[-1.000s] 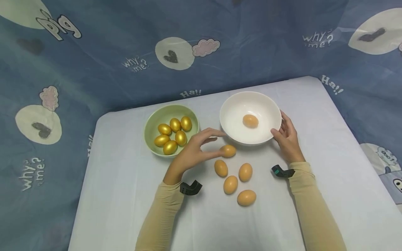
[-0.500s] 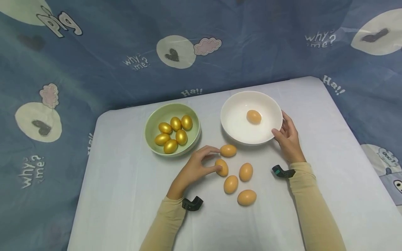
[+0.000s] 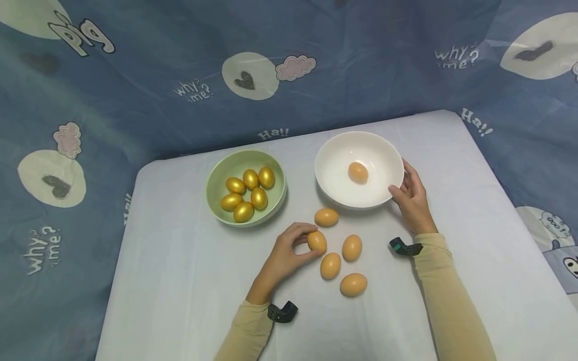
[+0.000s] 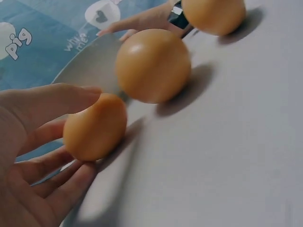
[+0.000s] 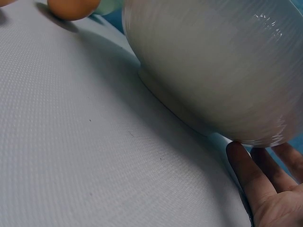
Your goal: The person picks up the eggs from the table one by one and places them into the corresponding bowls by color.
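My left hand (image 3: 287, 254) has its thumb and fingers around a brown egg (image 3: 317, 242) on the table. Seen from the left wrist, the thumb lies on one side of that egg (image 4: 97, 130) and the fingers on the other. My right hand (image 3: 412, 200) grips the right side of a white bowl (image 3: 329, 180), thumb at the rim and fingers along the outer wall. The right wrist view shows fingers (image 5: 251, 175) against the bowl's outside (image 5: 208, 61). One brown egg (image 3: 358, 172) lies inside this bowl.
Several other brown eggs lie loose on the white table (image 3: 180, 281), such as one egg (image 3: 326, 217) below the white bowl and another egg (image 3: 353, 285) nearest the front. A green bowl (image 3: 214, 200) with several golden eggs (image 3: 243, 212) stands at left. Blue printed cloth (image 3: 158, 115) hangs behind.
My left hand has come down from the egg near the white bowl to the one below it, and its fingers have closed around that egg. The right hand stays on the bowl.
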`<act>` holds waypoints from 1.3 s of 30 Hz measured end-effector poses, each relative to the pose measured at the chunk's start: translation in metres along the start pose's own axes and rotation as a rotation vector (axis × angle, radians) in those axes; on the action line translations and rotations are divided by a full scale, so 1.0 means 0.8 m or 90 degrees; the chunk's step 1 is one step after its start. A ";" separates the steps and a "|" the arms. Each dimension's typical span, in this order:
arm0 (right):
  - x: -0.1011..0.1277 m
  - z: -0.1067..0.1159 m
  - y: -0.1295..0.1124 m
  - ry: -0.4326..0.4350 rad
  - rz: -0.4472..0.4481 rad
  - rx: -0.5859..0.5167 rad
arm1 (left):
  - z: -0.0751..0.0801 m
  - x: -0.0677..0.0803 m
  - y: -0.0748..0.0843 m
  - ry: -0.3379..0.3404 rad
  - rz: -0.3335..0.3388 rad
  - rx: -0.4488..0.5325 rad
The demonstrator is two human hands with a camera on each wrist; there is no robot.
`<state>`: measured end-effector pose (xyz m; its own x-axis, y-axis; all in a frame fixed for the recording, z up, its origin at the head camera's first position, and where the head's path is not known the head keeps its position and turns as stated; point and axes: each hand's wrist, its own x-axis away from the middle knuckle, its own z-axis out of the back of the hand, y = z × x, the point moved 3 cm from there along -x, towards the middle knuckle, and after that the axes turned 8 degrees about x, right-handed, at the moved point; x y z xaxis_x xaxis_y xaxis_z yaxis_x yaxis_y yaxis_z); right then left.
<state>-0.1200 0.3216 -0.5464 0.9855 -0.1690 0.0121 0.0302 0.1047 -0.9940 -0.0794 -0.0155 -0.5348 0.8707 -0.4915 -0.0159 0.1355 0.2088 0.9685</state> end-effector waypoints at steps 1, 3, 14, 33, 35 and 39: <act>0.000 0.000 0.000 0.001 -0.001 -0.002 | -0.001 0.001 -0.001 0.010 -0.002 -0.001; 0.001 0.001 0.000 0.001 0.000 -0.004 | -0.004 0.001 -0.002 0.027 -0.007 -0.003; 0.000 0.000 -0.001 0.000 0.005 0.011 | -0.013 0.002 -0.004 0.054 -0.003 -0.048; 0.001 0.000 -0.002 0.003 0.005 0.008 | -0.014 0.003 0.000 0.057 -0.020 -0.075; 0.001 0.000 -0.002 0.003 0.005 0.010 | -0.013 0.003 0.000 0.057 -0.019 -0.076; 0.001 -0.001 -0.001 0.003 -0.002 0.016 | -0.010 0.003 0.000 0.062 -0.015 -0.065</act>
<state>-0.1198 0.3205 -0.5453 0.9845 -0.1746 0.0142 0.0372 0.1290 -0.9909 -0.0734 -0.0097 -0.5369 0.9079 -0.4137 -0.0672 0.1993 0.2853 0.9375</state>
